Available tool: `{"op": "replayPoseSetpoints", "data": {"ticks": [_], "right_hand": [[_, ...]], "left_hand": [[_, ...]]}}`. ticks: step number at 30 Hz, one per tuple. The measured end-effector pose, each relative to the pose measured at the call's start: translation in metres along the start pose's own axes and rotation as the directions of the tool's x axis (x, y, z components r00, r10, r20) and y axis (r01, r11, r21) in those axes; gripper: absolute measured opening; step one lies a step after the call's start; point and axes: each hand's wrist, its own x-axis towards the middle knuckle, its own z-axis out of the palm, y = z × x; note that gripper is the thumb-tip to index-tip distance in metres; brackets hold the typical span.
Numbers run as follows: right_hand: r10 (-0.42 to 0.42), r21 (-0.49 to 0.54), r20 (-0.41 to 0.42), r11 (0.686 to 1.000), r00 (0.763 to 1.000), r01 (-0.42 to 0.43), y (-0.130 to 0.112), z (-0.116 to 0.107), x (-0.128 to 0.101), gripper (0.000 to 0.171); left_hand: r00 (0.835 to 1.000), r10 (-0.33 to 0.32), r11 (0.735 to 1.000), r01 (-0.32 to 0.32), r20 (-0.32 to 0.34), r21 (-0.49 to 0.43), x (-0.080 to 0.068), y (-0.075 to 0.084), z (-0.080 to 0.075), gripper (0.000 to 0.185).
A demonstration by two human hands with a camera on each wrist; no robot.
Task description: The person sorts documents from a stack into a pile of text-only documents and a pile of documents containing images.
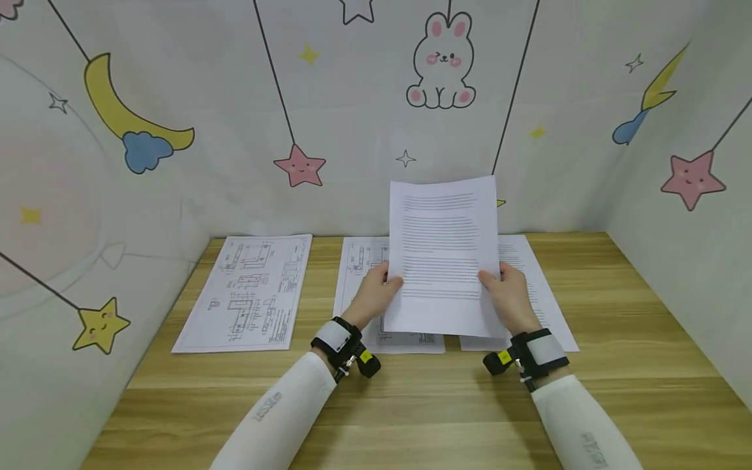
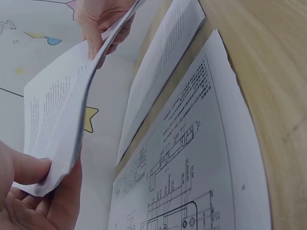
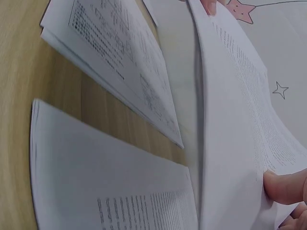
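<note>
Both hands hold up a thin sheaf of printed text pages (image 1: 442, 254) above the wooden table (image 1: 423, 405). My left hand (image 1: 376, 294) pinches its left edge, thumb on the front. My right hand (image 1: 508, 294) pinches its right edge the same way. In the left wrist view the left thumb (image 2: 26, 167) presses on the sheaf's (image 2: 57, 115) lower corner, and the right hand (image 2: 103, 21) grips its far edge. In the right wrist view the right thumb (image 3: 285, 187) lies on the text side of the sheaf (image 3: 240, 120).
Three stacks of paper lie flat on the table: a technical drawing sheet (image 1: 247, 294) at the left, another drawing stack (image 1: 358, 274) under the held pages, and a text stack (image 1: 537, 287) at the right. Decorated walls (image 1: 117, 163) enclose the table on three sides.
</note>
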Motion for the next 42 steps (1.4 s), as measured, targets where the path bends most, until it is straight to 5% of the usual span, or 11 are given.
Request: {"op": "replayPoseSetpoints", "data": {"ticks": [9, 20, 27, 34, 38, 42], "right_hand": [[-0.020, -0.099, -0.024, 0.995, 1.000, 0.017, 0.006, -0.031, 0.001, 0.051], [0.012, -0.153, -0.003, 0.988, 1.000, -0.013, 0.019, -0.049, 0.007, 0.060], [0.006, -0.204, -0.019, 0.979, 1.000, -0.010, 0.025, -0.062, 0.012, 0.059], [-0.027, -0.267, -0.032, 0.963, 0.999, 0.018, 0.033, -0.072, 0.012, 0.053], [-0.031, -0.310, -0.043, 0.951, 0.999, 0.016, 0.036, -0.073, 0.013, 0.052], [-0.031, -0.355, -0.049, 0.935, 0.998, 0.012, 0.037, -0.075, 0.015, 0.050]], "left_hand": [[0.994, 0.068, 0.997, -0.071, 0.088, 0.037, 0.005, 0.010, 0.022, 0.042], [0.991, 0.023, 0.988, -0.043, 0.131, 0.150, 0.002, 0.015, 0.043, 0.035], [0.991, 0.042, 0.971, -0.070, 0.124, 0.229, 0.004, 0.019, 0.061, 0.040], [0.990, 0.081, 0.969, -0.105, 0.117, 0.223, 0.006, 0.020, 0.076, 0.004], [0.994, 0.081, 0.969, -0.094, 0.067, 0.230, 0.008, 0.015, 0.084, 0.022], [0.997, 0.064, 0.972, -0.074, 0.052, 0.223, 0.011, 0.011, 0.092, 0.006]]}}
